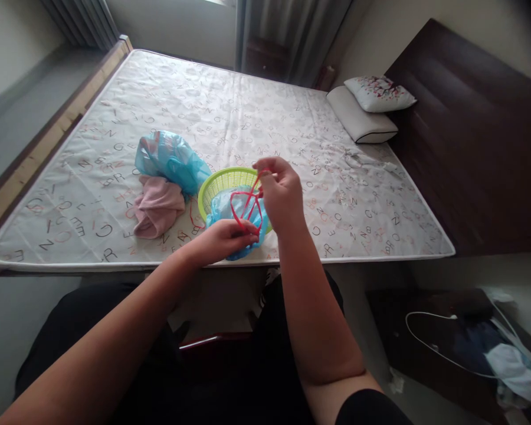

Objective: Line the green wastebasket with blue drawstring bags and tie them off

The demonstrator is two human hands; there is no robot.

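Our left hand [223, 241] curls into a closed grip, pinching a thin red cord [246, 208] against a pale-blue plastic bag [236, 223]. Our right hand [283, 195] pinches the same cord higher up, its grip also closed. The bag sits in a round lime-green plastic basket [225, 180] on a white letter-printed mattress [265, 112]. Just left of the basket lie a crumpled blue plastic bag [170, 159] and a bunched pink cloth [158, 206]. Farther off, two white pillows [358, 115] rest before a dark wooden headboard [469, 136].
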